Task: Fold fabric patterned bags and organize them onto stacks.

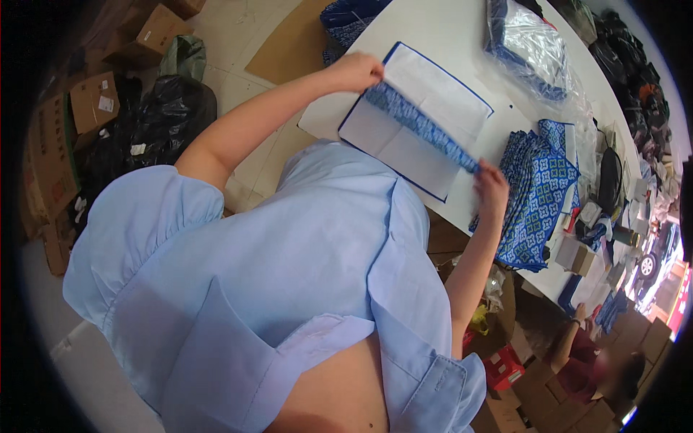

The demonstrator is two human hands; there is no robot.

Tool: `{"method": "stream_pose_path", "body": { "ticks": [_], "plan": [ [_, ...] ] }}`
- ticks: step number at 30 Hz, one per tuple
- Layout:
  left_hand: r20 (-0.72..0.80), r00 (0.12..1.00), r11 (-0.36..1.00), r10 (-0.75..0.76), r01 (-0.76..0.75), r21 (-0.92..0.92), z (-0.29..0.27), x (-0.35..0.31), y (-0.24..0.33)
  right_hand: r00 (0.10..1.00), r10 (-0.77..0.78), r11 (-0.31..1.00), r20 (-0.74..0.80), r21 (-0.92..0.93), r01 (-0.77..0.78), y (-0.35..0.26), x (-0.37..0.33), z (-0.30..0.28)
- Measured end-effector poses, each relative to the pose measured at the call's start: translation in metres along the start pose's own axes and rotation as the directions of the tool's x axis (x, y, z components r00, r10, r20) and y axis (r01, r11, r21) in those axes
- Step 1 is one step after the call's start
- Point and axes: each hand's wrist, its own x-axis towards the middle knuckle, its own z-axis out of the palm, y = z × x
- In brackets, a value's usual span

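Note:
A rectangular white-faced cloth piece with dark blue edging lies on the white table in front of me. Across its middle runs a raised fold of blue patterned fabric. My left hand has its fingers closed on the fold's upper left end. At the lower right end, my right hand pinches the same fold. To the right of that hand, close by, is a stack of blue patterned fabric pieces.
On the white table are a clear plastic bag of blue goods and dark blue folded fabric. Cardboard boxes and black bags stand at left. A red box sits below; another person works at lower right.

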Motion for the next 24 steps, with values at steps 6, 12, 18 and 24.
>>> {"method": "stream_pose_path", "body": {
  "ticks": [6, 12, 18, 24],
  "plan": [
    [-0.445, 0.895, 0.829, -0.037, -0.221, -0.513, -0.064, 0.040, 0.059, 0.775, -0.611, 0.775, -0.164, 0.080, 0.627, -0.107, 0.028, 0.020],
    [-0.534, 0.830, 0.829, 0.161, -0.407, -0.383, -0.064, -0.038, 0.050, 0.626, -0.760, 0.647, -0.174, -0.291, 0.705, -0.105, -0.044, 0.033],
    [-0.046, 0.993, 0.784, -0.112, 0.059, -0.617, -0.022, -0.131, 0.021, 0.951, -0.287, 0.903, 0.112, -0.300, 0.308, -0.030, -0.114, 0.023],
    [0.127, 0.944, 0.701, -0.305, 0.313, -0.641, 0.020, -0.114, -0.011, 0.991, -0.124, 0.943, 0.049, -0.305, 0.132, 0.013, -0.070, 0.028]
  ]
}}
